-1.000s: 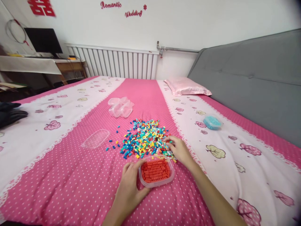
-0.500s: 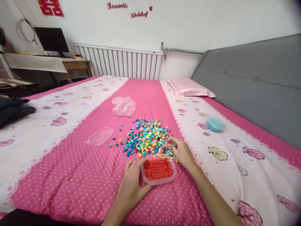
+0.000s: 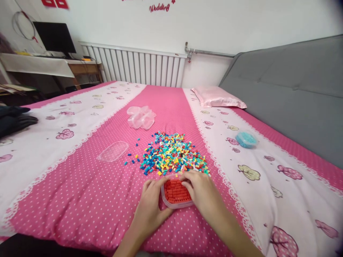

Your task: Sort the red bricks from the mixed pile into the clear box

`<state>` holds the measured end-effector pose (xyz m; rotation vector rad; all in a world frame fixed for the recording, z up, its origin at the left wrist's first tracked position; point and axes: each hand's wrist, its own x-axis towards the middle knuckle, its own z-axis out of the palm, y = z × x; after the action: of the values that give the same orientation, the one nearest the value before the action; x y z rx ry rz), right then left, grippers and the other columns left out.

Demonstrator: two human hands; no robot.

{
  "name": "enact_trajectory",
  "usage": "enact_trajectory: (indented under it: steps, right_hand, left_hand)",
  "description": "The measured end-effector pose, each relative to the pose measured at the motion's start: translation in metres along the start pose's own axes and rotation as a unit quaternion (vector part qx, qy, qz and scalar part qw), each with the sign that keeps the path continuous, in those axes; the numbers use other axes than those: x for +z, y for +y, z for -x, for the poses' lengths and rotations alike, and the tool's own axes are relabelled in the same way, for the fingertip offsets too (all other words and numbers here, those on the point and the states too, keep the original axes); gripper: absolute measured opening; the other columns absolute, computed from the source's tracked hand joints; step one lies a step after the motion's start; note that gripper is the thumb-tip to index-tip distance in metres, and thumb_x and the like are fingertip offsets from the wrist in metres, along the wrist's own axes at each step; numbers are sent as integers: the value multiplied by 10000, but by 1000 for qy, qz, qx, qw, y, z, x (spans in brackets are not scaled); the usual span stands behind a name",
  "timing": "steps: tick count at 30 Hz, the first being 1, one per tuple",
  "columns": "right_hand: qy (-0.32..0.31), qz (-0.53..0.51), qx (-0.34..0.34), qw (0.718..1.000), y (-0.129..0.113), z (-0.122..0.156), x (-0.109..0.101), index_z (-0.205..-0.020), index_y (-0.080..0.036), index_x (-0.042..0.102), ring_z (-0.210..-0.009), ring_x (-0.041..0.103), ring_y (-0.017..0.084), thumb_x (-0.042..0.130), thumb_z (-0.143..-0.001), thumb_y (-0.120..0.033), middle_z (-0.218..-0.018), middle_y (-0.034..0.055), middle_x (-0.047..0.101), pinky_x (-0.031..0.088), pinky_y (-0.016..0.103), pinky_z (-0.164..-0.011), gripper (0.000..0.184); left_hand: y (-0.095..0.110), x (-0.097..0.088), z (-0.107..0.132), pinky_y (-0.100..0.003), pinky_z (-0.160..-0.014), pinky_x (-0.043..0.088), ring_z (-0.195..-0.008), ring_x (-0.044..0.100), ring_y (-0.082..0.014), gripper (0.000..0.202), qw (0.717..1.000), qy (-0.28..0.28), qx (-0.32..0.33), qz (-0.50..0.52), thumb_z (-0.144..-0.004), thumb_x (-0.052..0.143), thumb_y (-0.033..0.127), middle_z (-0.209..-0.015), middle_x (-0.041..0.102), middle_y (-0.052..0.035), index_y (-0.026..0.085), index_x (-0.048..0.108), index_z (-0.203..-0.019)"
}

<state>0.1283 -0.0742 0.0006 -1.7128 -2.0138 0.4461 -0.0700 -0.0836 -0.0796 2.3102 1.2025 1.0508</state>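
Note:
A clear plastic container sits on the bed, with rows of red building bricks packed inside. My left hand grips its left side, thumb at the near edge and fingers at the far rim. Over the container's right part is my right hand, its thumb and fingertips pinched together above the red bricks; whatever is between them is too small or hidden to make out. Just beyond the container spreads a pile of loose multicoloured bricks, mostly blue, teal, yellow, white and red.
A clear lid lies left of the pile. Stacked clear containers stand farther back. To the right is a closed container of light blue pieces. A pink pillow lies by the grey headboard; dark cloth is at far left.
My right hand has moved from the right edge of the brick pile, left and toward me, over the container. The left hand keeps its hold. The view has tilted slightly down.

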Motion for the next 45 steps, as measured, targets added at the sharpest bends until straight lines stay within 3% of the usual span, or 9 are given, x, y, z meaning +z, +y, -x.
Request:
enact_trajectory:
  steps: [6,14,23,45]
  right_hand:
    - [-19,89,11,996,-10,3,13,-862,-240,719,-817,718,217,589,-911,-50,-900,33,769,452,297,-704,236]
    - [24,114,-34,993,-7,6,24,-847,-226,703,-848,691,218,587,-874,-3,-896,31,739,461,315,-739,253]
    - [-2,102,-24,995,-9,5,22,-880,-228,709,-899,700,231,589,-879,-3,-959,45,758,470,326,-782,255]
    - [4,77,-14,997,-8,5,24,-827,-209,712,-882,673,200,539,-932,-13,-956,33,744,434,318,-767,282]
  left_hand:
    - [1,0,1,-473,-1083,423,-1180,642,-291,722,1000,2,-2,12,-841,758,223,-1328,677,-74,288,388,-1458]
    - [3,0,0,-474,-1068,429,-1170,651,-300,705,1000,3,-6,16,-837,764,249,-1310,687,-81,280,415,-1449]
    - [2,0,2,-461,-1086,399,-1197,619,-281,746,1000,-2,-1,23,-847,784,242,-1351,653,-59,301,366,-1462]
    - [3,0,-1,-455,-1058,397,-1184,617,-292,771,1000,0,8,13,-817,786,194,-1346,654,-66,295,365,-1456]
